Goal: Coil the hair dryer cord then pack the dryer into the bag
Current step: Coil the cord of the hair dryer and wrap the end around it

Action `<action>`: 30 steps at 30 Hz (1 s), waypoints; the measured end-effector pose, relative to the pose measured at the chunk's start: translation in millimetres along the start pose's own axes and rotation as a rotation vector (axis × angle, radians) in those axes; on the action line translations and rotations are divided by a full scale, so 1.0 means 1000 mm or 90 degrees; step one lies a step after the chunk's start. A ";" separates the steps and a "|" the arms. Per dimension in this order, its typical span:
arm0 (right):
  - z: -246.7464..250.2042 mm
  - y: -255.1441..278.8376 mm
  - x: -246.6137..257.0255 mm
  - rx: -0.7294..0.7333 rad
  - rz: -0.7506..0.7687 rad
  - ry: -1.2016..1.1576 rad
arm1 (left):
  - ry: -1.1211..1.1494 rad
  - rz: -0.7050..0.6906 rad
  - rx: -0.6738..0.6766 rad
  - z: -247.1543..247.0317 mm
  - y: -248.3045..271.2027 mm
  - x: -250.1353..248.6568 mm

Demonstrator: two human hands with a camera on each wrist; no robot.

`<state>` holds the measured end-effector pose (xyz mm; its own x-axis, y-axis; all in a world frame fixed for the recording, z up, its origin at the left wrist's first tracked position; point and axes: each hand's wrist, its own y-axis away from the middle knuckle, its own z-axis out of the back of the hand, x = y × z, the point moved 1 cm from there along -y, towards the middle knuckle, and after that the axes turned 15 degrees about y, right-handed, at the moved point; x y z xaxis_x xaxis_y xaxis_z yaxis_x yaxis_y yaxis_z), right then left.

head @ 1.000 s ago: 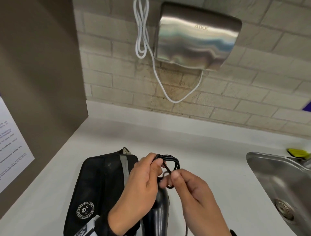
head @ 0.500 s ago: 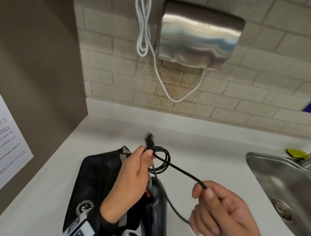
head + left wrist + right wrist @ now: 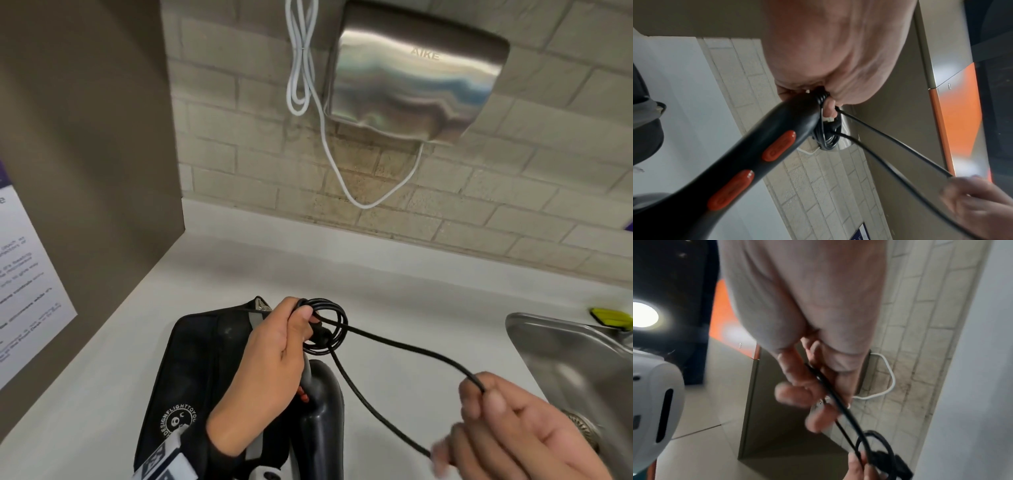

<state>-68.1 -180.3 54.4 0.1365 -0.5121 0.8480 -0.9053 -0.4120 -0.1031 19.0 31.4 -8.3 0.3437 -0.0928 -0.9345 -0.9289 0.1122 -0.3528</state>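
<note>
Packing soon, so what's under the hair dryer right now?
The black bag lies on the white counter, partly beneath the hair dryer and the left hand. Whether the dryer rests on it is hidden.

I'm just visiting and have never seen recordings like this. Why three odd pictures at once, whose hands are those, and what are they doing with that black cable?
There is no machine here: a person wears three cameras. The big picture comes from one on the head, looking down at a white counter. The other two sit on the wrists and look along each hand, which is why they seem tilted and close.

The left hand grips the black hair dryer by its handle and pinches a small coil of its cord against the handle's end. The right hand pinches a loose loop of the cord pulled out to the side.

A black bag lies on the counter under the left hand. A steel sink sits to the right, and a hand dryer hangs on the wall.
</note>
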 end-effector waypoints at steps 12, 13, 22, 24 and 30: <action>0.019 0.013 0.009 0.189 0.005 0.747 | 0.002 -0.012 0.018 -0.008 -0.001 0.002; 0.018 0.010 0.006 0.198 -0.007 0.833 | 0.015 -0.006 0.009 -0.006 -0.001 0.000; 0.028 0.011 -0.036 -0.209 -0.052 0.897 | -0.029 -0.008 0.024 -0.003 -0.002 0.002; 0.018 0.004 -0.036 -0.167 -0.060 0.825 | -0.039 -0.020 0.032 -0.005 -0.001 0.002; -0.023 -0.029 -0.032 -0.205 -0.084 0.771 | -0.124 -0.058 0.077 -0.018 0.006 0.003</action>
<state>-55.2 -135.2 42.4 -0.0674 0.6069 0.7919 -0.9931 -0.1174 0.0054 11.8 13.5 -12.7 0.4566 0.0833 -0.8858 -0.8736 0.2302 -0.4287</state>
